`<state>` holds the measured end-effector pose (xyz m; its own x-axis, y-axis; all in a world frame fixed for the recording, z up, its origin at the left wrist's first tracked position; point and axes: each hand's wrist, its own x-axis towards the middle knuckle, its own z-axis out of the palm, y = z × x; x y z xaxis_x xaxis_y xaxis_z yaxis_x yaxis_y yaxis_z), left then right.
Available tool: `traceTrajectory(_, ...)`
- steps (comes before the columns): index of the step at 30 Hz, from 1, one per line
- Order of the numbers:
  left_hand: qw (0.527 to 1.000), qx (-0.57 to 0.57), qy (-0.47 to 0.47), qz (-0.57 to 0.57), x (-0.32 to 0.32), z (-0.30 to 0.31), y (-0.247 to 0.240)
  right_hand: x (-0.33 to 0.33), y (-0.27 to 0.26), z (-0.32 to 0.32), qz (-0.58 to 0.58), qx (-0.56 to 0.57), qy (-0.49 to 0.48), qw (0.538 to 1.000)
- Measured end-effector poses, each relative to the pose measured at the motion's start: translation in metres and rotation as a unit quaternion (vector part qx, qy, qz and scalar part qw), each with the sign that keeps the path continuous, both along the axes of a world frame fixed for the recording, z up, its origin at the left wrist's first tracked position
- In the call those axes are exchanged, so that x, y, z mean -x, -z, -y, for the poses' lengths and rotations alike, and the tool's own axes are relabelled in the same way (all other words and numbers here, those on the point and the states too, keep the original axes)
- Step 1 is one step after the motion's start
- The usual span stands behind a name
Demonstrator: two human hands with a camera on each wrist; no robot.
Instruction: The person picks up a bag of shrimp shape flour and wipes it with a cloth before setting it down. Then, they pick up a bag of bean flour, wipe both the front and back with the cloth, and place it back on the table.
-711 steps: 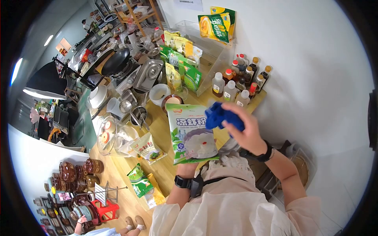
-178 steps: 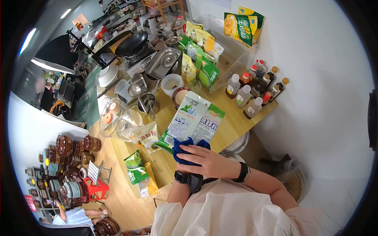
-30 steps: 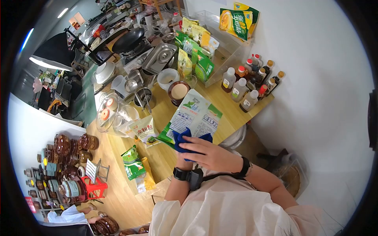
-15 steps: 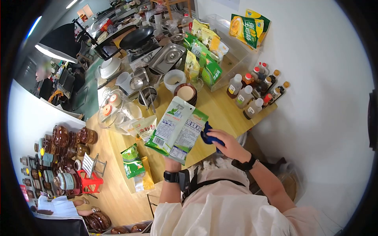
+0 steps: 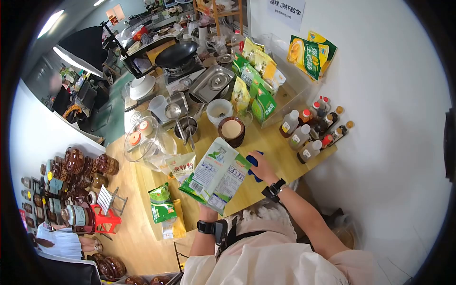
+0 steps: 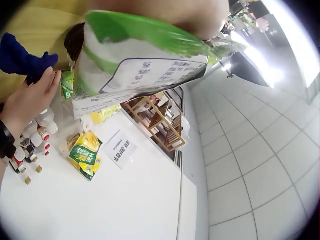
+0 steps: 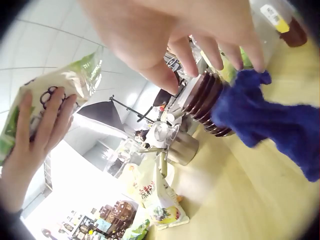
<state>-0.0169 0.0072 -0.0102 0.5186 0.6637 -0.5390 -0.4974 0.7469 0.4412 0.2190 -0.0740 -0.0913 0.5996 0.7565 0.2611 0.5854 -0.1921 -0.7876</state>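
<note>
A green and white printed bag (image 5: 216, 178) lies tilted on my left hand (image 5: 207, 213), which is mostly hidden under it. In the right wrist view, the left hand's (image 7: 42, 130) straight fingers spread across the bag's (image 7: 75, 82) underside; its thumb is hidden. My right hand (image 5: 264, 172) reaches over the table beside the bag, at a blue cloth (image 5: 255, 159). The right wrist view shows the right hand (image 7: 185, 30) with loosely spread fingers above the crumpled cloth (image 7: 270, 120). Whether a fingertip touches the cloth cannot be made out.
Stacked brown bowls (image 5: 232, 129) stand behind the bag, bottles (image 5: 309, 151) at the table's right. A smaller bag (image 5: 181, 167) and glass bowls (image 5: 147, 142) are left; two packets (image 5: 162, 209) lie at the front left. A clear bin (image 5: 285, 95) holds more bags behind.
The right hand and blue cloth have moved off the bag to the table on its right. The fingers have loosened from the cloth. The bag remains on the left hand, slightly farther from the body.
</note>
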Motion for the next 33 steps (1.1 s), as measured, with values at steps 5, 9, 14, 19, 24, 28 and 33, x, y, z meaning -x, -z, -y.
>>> traceTrajectory(5, 0.955, 0.025, 0.064, 0.288, -0.006, -0.027, 0.035, 0.013, -0.051, 0.001, -0.457, 0.019, -0.064, 0.887)
traceTrajectory(9, 0.959, -0.088, 0.126, 0.238, -0.019, -0.035, 0.033, 0.035, -0.120, 0.016, -0.534, 0.001, -0.032, 0.845)
traceTrajectory(14, 0.961, -0.197, 0.180, 0.073, -0.047, -0.029, -0.021, 0.044, -0.147, 0.023, -0.596, -0.026, 0.008, 0.803)
traceTrajectory(19, 0.853, -0.477, 0.212, -0.011, -0.078, -0.017, -0.061, 0.056, -0.146, 0.018, -0.747, -0.121, -0.062, 0.651)
traceTrajectory(24, 0.575, -0.747, 0.275, -0.187, -0.084, -0.009, -0.077, 0.058, -0.099, 0.036, -0.512, -0.219, -0.122, 0.822)
traceTrajectory(28, 0.611, -0.727, 0.276, -0.148, -0.084, -0.013, -0.074, 0.055, -0.065, 0.043, -0.561, -0.248, -0.122, 0.780)
traceTrajectory(33, 0.817, -0.530, 0.154, -0.168, -0.076, -0.032, -0.057, 0.054, -0.085, 0.030, -0.659, -0.274, -0.084, 0.696)
